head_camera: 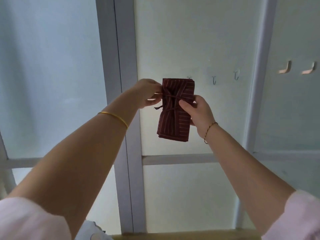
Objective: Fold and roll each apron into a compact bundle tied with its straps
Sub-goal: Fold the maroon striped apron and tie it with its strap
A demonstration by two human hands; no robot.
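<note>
Up before the pale wall (173,40), in the air between your two hands, sits the striped maroon apron (173,123), already folded and rolled into a compact bundle; its straps (171,97) cross the middle and cinch the cloth; your right hand (199,111) grips the bundle's right edge, thumb on the near face; your left hand (147,94) pinches the strap at the left edge, a short loose end (158,107) hanging just below; folding looks done, so what seems left is to finish the knot; whether other aprons wait, you cannot tell from here; small hooks (214,80) sit on the wall just right of the bundle.
</note>
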